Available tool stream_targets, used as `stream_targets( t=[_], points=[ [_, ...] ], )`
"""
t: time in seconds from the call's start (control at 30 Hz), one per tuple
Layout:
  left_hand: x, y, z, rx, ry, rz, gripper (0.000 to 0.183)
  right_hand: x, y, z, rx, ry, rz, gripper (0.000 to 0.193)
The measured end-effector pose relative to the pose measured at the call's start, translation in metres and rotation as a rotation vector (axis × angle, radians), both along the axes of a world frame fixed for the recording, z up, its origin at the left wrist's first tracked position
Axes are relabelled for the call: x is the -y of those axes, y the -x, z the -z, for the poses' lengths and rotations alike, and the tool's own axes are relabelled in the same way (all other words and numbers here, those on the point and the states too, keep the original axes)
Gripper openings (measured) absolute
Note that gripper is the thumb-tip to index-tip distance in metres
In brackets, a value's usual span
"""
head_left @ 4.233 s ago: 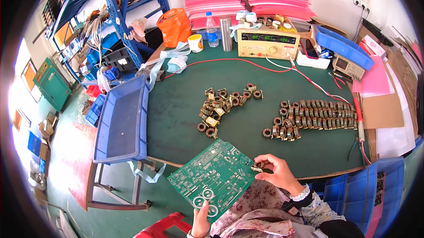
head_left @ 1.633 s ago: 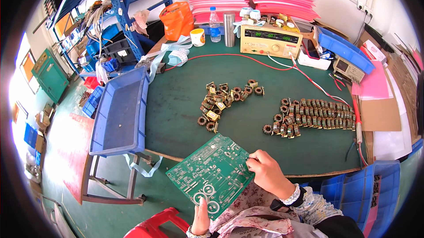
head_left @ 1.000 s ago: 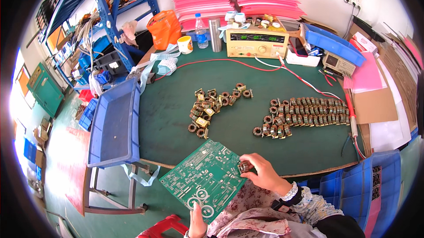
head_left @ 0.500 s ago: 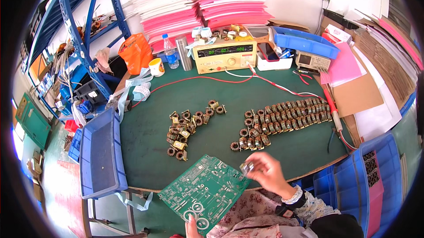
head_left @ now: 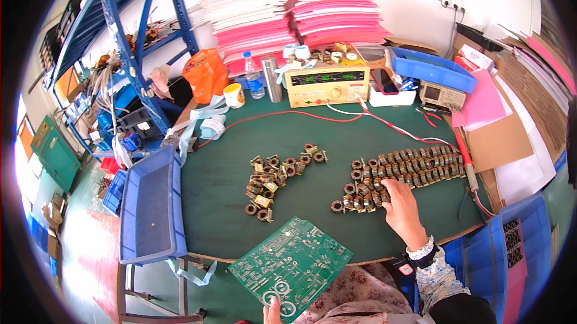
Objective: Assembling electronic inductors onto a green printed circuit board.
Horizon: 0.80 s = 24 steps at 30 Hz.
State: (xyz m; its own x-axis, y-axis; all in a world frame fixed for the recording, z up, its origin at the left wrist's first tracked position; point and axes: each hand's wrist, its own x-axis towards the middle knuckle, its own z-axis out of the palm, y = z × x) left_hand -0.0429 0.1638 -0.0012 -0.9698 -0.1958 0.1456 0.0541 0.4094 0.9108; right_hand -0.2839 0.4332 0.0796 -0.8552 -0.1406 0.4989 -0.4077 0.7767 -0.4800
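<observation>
My left hand (head_left: 273, 311) grips the near edge of a green circuit board (head_left: 290, 267), with only its thumb showing on top. The board is tilted at the table's front edge and has white printed rings near the thumb. At the front of the rows of copper-wound toroidal inductors (head_left: 415, 166), my right hand (head_left: 404, 211) is closed, thumb and fingers around a toroidal inductor (head_left: 384, 195) that they partly hide. A loose heap of similar inductors (head_left: 264, 184) lies to the left, beyond the board.
A blue tray (head_left: 152, 210) stands at the left edge. Along the back are a power supply (head_left: 327, 85) with red and white leads, a bottle (head_left: 254, 77), a mug (head_left: 234, 95) and a steel flask (head_left: 272, 80). Blue bins (head_left: 481, 264) stand at the right.
My right hand has moved from beside the board, carrying a small component, up and right to the inductor rows. The whole view has shifted slightly. My left hand still holds the board.
</observation>
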Motion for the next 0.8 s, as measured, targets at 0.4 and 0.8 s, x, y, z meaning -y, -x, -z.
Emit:
stream_targets(
  t=[0.4, 0.8],
  points=[
    [0.042, -0.032, 0.01, 0.092, -0.083, -0.105, 0.055, 0.129, 0.154, 0.002, 0.268, -0.221, -0.319, 0.055],
    [0.044, -0.031, 0.011, 0.057, -0.048, -0.102, 0.062, 0.143, 0.137, 0.018, 0.524, -0.487, -0.453, 0.056]
  ],
)
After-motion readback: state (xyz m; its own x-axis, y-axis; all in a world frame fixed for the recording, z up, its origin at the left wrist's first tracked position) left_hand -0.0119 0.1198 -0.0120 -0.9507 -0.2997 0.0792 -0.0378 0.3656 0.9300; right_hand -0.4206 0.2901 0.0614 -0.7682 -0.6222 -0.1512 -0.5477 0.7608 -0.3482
